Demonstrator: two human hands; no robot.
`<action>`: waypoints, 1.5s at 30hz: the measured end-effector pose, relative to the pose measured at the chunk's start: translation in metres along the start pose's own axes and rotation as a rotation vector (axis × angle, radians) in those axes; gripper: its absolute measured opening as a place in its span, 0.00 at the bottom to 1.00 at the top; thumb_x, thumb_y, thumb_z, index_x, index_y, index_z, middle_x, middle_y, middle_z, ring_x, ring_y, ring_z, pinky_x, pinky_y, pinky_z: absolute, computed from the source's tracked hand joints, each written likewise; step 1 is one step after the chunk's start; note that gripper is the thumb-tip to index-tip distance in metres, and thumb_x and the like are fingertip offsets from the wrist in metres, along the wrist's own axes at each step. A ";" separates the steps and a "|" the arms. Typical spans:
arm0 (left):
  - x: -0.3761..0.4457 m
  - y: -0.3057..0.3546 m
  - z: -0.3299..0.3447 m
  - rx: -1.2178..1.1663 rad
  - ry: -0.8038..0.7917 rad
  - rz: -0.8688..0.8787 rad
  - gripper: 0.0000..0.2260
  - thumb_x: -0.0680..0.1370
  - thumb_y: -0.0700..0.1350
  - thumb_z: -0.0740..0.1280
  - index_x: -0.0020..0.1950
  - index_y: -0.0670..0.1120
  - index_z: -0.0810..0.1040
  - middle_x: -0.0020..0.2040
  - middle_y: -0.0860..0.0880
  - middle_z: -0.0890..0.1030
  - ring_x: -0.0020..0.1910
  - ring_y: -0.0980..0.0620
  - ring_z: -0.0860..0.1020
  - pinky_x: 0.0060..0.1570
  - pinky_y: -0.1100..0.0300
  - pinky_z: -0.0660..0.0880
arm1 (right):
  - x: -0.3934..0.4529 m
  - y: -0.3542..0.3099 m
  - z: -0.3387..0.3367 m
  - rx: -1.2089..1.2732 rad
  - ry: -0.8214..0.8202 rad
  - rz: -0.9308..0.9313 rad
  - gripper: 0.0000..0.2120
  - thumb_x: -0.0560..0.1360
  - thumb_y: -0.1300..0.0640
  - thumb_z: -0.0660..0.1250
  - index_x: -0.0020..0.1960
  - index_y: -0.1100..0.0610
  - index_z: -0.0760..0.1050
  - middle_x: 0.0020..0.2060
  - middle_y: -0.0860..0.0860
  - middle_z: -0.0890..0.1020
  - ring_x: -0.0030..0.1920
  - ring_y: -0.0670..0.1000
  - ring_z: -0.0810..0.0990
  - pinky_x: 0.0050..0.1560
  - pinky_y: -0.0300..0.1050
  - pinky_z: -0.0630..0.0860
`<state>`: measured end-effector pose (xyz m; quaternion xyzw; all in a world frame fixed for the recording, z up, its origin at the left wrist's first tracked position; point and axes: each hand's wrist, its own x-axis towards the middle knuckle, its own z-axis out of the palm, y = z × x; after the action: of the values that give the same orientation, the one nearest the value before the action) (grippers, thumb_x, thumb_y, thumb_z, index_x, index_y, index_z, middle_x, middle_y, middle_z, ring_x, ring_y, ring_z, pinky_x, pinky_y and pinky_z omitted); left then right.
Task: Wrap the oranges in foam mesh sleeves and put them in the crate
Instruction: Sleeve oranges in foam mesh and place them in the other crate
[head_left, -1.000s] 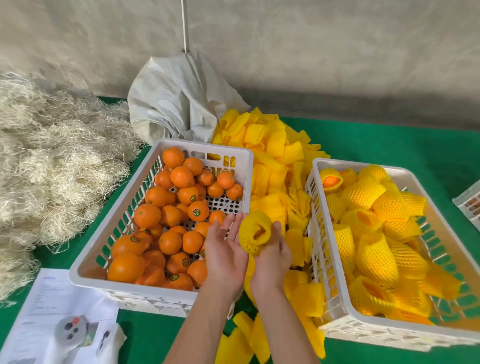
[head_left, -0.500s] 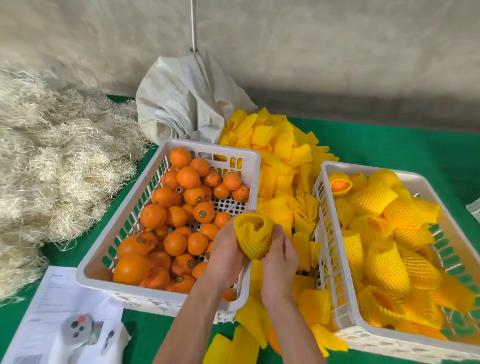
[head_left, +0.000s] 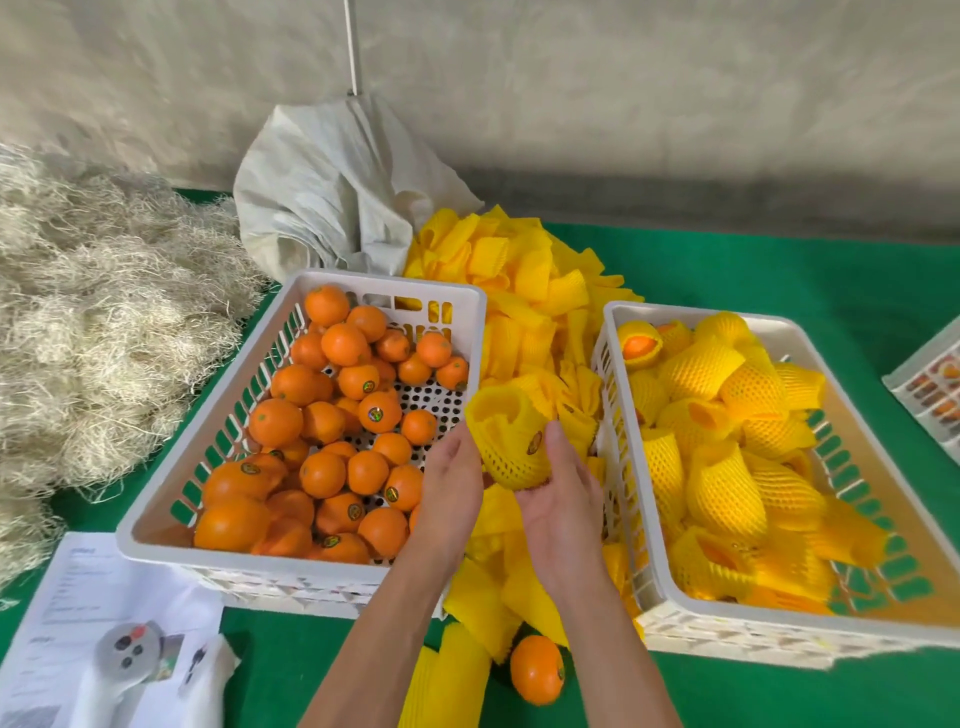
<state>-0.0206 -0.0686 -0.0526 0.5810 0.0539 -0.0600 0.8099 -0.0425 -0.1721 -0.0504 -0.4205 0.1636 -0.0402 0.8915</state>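
Between the two crates, both hands hold an orange in a yellow foam mesh sleeve (head_left: 511, 441); its sticker shows through the mesh. My left hand (head_left: 451, 483) cups its left side and my right hand (head_left: 563, 493) grips it from below and the right, thumb on its front. The left white crate (head_left: 171, 519) holds several bare oranges (head_left: 337, 431). The right white crate (head_left: 654, 597) holds several sleeved oranges (head_left: 727, 447). A heap of empty yellow sleeves (head_left: 519, 280) lies between and behind the crates. One bare orange (head_left: 536, 669) lies on the green cloth under my right forearm.
A heap of pale straw-like fibre (head_left: 104, 332) covers the left side. A grey sack (head_left: 332, 192) leans on the wall behind. Papers (head_left: 78, 597) and a white device (head_left: 130, 649) lie at the front left. Another crate's corner (head_left: 930, 384) shows at the right edge.
The sleeve has been pulled down over the orange, which now sits lower between my hands. My left hand has moved onto its left side. The view shifted, revealing a loose orange below.
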 end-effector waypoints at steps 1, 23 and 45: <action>-0.001 -0.003 0.005 0.017 0.017 -0.004 0.14 0.86 0.50 0.63 0.51 0.44 0.85 0.50 0.42 0.85 0.50 0.44 0.82 0.49 0.51 0.80 | -0.003 -0.004 -0.005 0.022 -0.029 0.015 0.23 0.77 0.50 0.68 0.69 0.59 0.77 0.65 0.56 0.83 0.66 0.56 0.81 0.66 0.55 0.77; -0.068 -0.167 -0.002 1.672 -0.642 -0.389 0.46 0.73 0.58 0.76 0.84 0.48 0.54 0.84 0.42 0.48 0.83 0.40 0.44 0.78 0.44 0.62 | -0.044 0.053 -0.120 -0.671 0.126 0.273 0.14 0.86 0.46 0.55 0.64 0.47 0.76 0.57 0.34 0.80 0.58 0.35 0.77 0.61 0.39 0.67; -0.042 -0.120 -0.018 0.601 0.019 -0.286 0.18 0.71 0.56 0.68 0.60 0.58 0.81 0.59 0.52 0.83 0.54 0.53 0.81 0.51 0.54 0.83 | -0.016 0.046 -0.099 -0.457 0.401 -0.129 0.14 0.81 0.70 0.61 0.52 0.56 0.82 0.48 0.57 0.86 0.46 0.56 0.79 0.47 0.49 0.75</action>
<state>-0.0814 -0.0882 -0.1634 0.7811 0.1225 -0.1806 0.5851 -0.0927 -0.2122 -0.1401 -0.6033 0.3139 -0.1413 0.7194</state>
